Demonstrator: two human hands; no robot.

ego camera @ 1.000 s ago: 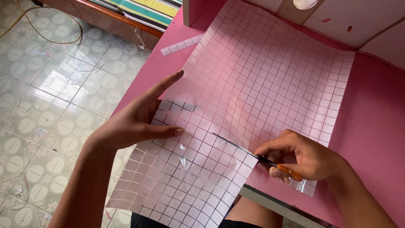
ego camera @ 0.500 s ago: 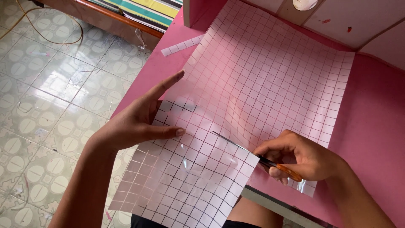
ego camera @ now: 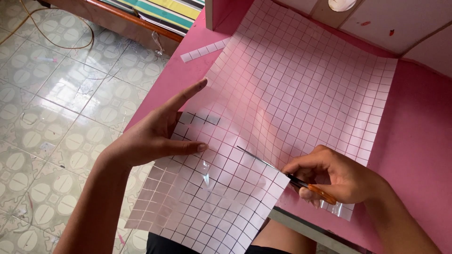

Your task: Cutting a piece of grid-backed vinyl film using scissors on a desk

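Head view: left hand (ego camera: 155,136), fingers spread, presses the gridded sheet (ego camera: 292,99) flat; right hand (ego camera: 339,176) grips scissors (ego camera: 282,171) cutting into the sheet. The sheet lies on a pink table (ego camera: 414,141), tiled floor (ego camera: 56,94) beside the table.

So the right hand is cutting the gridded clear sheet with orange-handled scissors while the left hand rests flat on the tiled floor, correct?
Not quite. The left hand is not on the floor; it presses on the gridded clear sheet lying on the pink table, as the head view shows. The rest holds: the right hand works orange-handled scissors into that sheet.
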